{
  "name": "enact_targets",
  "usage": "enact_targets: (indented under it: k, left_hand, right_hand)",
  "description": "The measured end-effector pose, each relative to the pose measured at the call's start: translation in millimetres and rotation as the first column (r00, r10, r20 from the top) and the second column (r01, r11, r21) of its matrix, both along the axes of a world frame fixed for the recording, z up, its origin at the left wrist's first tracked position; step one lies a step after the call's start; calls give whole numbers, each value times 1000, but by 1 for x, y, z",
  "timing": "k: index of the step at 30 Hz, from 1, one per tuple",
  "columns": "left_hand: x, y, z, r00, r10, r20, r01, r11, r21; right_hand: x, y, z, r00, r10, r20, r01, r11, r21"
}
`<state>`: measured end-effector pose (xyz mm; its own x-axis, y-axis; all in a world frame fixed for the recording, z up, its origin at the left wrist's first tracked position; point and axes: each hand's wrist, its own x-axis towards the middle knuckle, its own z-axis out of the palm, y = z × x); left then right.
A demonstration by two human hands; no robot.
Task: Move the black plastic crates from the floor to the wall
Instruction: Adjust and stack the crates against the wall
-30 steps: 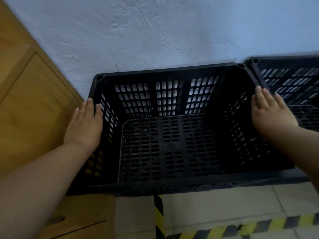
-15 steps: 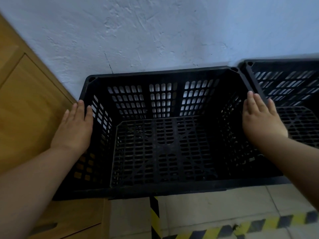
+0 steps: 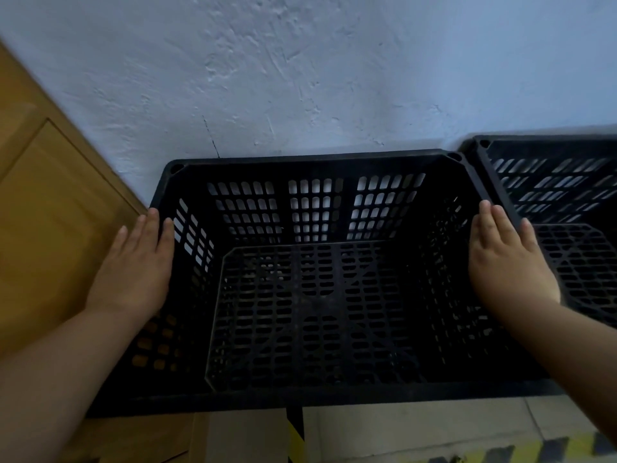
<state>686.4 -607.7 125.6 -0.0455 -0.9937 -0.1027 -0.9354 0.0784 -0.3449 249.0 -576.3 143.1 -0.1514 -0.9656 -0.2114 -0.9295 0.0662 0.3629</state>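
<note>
Crate (image 3: 310, 315) opens upward, long axis along wall (image 3: 300, 78)

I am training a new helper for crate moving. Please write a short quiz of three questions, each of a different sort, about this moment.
1. True or false: the black crate between the hands holds goods.
2. Multiple choice: what stands directly left of this crate? A) a second crate B) a wooden cabinet C) a ladder
3. Short answer: where do the left hand and right hand rest?

Key:
1. False, it is empty.
2. B. The second crate stands on the right.
3. Flat on the crate's left and right sides, fingers extended toward the wall.
</note>
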Motion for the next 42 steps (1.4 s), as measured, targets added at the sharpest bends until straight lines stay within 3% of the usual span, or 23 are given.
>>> enact_targets:
  k: [27,36,42]
  left_hand:
    - [16,0,0,997,14,82,-12,1000,-21]
    - [25,-3,-10,999,-17,43,21,996,-85]
    - [22,-8,-12,1000,11,16,-10,999,-45]
  right_hand:
    - [17,-2,0,1000,10,-12,-10,1000,10]
    - [15,-3,-3,1000,26,-5,-26,1000,-1]
    - [9,-10,-5,998,49,-44,-49,999,-3]
